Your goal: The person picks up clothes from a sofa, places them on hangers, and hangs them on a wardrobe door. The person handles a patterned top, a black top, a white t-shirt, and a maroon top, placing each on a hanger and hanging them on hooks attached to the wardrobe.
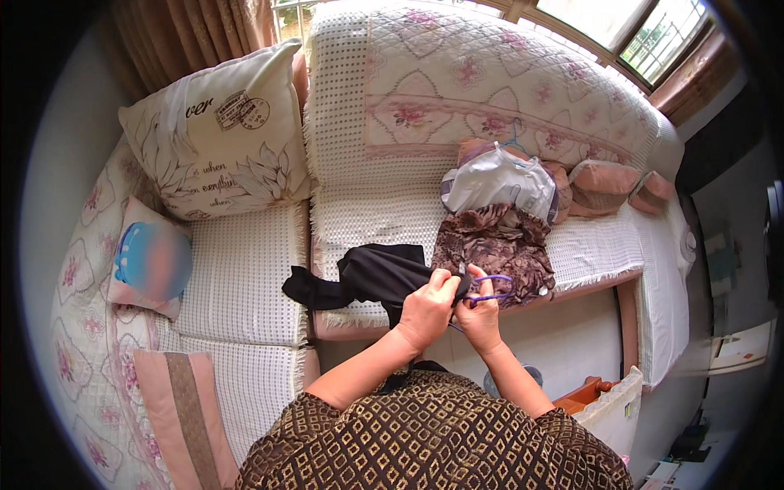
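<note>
A black garment (384, 273) stretches leftward from my hands over the sofa seat, one end of it trailing at the left. My left hand (429, 309) is closed on its right end, fingers pinched together. Close beside it, my right hand (480, 317) is closed around a purple clothes hanger (500, 278), whose loop sticks out to the right. Part of the hanger is hidden by the hands and the black cloth. Just beyond my hands lies a brown patterned garment (494, 237), with a white garment (502, 184) behind it and a light-blue hanger (515, 133) above that.
The sofa has a white throw (359, 208) with a fringed edge. A large printed cushion (224, 155) leans at the far left; pink-brown cushions (603, 188) sit right of the clothes. Another striped cushion (180, 408) lies at the near left. Brown wooden furniture (586, 394) stands at the near right.
</note>
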{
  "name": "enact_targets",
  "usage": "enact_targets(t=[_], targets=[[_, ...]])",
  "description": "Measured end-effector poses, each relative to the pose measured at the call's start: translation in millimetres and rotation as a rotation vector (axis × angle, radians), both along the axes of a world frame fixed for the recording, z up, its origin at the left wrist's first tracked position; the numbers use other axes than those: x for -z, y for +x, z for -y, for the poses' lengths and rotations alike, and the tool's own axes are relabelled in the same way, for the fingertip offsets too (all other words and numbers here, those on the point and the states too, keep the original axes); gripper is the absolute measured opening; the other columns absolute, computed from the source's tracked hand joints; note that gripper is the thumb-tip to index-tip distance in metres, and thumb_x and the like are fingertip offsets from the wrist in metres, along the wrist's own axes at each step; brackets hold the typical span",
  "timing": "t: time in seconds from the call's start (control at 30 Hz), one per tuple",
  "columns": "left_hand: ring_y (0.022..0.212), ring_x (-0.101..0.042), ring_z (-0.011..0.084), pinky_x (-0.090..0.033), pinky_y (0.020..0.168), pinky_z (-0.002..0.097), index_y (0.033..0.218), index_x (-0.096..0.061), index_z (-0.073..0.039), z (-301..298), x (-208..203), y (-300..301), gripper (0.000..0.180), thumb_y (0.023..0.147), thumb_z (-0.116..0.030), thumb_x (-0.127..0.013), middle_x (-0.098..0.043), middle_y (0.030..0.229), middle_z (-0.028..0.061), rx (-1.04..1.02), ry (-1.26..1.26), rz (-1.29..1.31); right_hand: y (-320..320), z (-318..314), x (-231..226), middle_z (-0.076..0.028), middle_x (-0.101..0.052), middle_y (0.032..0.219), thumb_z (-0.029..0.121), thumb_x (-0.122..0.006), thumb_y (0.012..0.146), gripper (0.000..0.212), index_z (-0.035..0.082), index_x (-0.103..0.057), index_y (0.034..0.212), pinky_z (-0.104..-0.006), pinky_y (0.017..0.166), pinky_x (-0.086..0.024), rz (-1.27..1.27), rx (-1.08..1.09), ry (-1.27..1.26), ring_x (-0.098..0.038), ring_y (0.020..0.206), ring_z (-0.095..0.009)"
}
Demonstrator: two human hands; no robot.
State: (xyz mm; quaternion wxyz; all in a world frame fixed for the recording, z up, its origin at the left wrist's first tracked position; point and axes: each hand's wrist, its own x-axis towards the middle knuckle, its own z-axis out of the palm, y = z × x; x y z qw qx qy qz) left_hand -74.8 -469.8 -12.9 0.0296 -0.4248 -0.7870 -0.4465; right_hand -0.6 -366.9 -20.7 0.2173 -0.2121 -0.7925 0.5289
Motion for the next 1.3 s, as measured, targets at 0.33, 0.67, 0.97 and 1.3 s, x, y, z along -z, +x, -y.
enact_targets(t=[0.33,0.67,0.97,1.3], targets=[[0.112,-0.043,0.0268,-0.035,0.094,0.0347,0.111,-0.052,-0.007,54.2,23.0,-79.0,0.042,0.071,-0.006,-0.064,-0.050,0.112,0.0126,0.192,0.126,0.201,6.7,-47.0,-27.4,0.008,-0.049,0.060,0.014,-0.054,0.086,0.010,0.007,-0.059,0.091,-0.0149,0.041,-0.026,0.052,-0.155,-0.448,-0.038,0.047,0.001],[0.067,-0.039,0.0019,-0.035,0.061,0.0176,0.079,-0.053,-0.005,85.0,79.6,-122.2,0.021,0.091,-0.021,-0.048,-0.044,0.071,-0.0089,0.082,0.486,0.935,9.4,-101.0,-71.5,0.007,-0.051,0.067,0.008,-0.052,0.085,0.009,0.002,-0.059,0.084,-0.0164,0.050,-0.034,0.241,-0.318,-0.177,-0.041,0.059,-0.001],[0.059,-0.048,0.0123,-0.040,0.057,0.0274,0.076,-0.052,-0.001,84.5,77.4,-189.7,0.026,0.089,-0.024,-0.051,-0.052,0.066,-0.0010,-0.130,0.214,0.552,6.0,-91.9,-98.4,0.008,-0.051,0.072,0.010,-0.055,0.085,0.014,0.002,-0.059,0.095,-0.0177,0.053,-0.035,0.287,-0.478,-0.234,-0.042,0.062,-0.002],[0.066,-0.051,0.0139,-0.042,0.062,0.0242,0.079,-0.054,-0.001,57.8,17.7,-82.2,0.012,0.082,-0.012,-0.059,-0.054,0.072,0.0050,-0.073,0.465,0.275,4.5,-87.1,-95.0,0.004,-0.054,0.081,0.010,-0.052,0.087,0.017,-0.001,-0.057,0.099,-0.0185,0.063,-0.038,0.173,-0.340,-0.167,-0.045,0.071,-0.003]])
